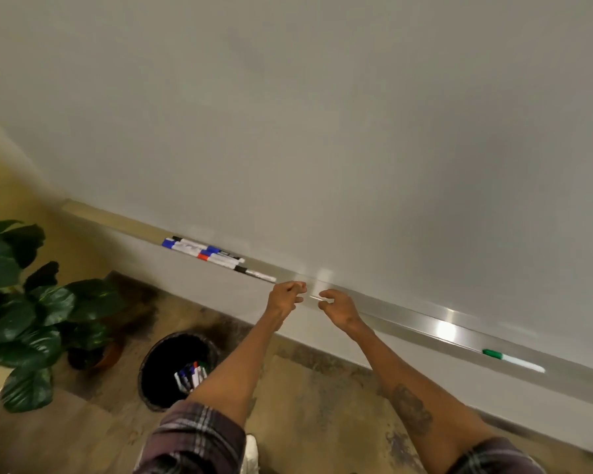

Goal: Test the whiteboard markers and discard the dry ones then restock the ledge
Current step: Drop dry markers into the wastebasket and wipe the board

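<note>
Two plaid sleeves (192,439) sit closest at the bottom, one per arm, both arms reaching up to the ledge (408,319) under the whiteboard (322,131). Far left is one potted plant (24,302), then one black bin (161,354) on the floor with a bunch of markers (190,374) inside, too jumbled to count. On the ledge there's a pile of five markers (206,254): two blue caps, one red, two black. Left hand (285,299) and right hand (339,309) hover at the ledge, fingers curled; too blurry, can't tell if either grips anything. One green marker (512,360) lies alone far right.
</note>
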A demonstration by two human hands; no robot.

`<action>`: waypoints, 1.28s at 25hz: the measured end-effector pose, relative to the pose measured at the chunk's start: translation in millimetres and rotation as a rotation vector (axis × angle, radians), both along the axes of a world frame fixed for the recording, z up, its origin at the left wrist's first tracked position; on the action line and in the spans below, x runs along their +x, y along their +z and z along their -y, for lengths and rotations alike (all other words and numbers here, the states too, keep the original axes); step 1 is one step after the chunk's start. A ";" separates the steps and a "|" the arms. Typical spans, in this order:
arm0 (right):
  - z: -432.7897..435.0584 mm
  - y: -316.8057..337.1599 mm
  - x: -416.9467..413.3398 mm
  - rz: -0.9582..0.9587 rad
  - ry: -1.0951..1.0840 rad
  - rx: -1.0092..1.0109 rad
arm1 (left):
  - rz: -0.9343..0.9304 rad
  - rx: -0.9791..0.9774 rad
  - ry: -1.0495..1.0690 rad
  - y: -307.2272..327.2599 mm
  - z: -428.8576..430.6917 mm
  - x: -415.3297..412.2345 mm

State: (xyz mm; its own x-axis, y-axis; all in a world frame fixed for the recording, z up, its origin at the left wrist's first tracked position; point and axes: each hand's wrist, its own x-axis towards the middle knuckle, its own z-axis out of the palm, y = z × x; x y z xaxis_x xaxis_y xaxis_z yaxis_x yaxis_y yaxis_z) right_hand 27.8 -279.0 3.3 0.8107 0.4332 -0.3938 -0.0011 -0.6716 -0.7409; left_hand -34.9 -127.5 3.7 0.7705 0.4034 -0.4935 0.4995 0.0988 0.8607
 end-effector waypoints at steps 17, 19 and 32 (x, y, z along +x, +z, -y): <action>350.9 -26.3 58.8 0.070 -0.636 -0.068 | -0.049 -0.133 -0.503 -23.6 326.1 123.1; 380.1 -34.8 61.3 0.079 -0.716 -0.057 | -0.091 -0.158 -0.550 -32.2 350.9 129.1; 459.8 -63.0 84.7 -0.099 -0.773 0.025 | -0.296 -0.287 -0.523 -57.5 427.3 148.2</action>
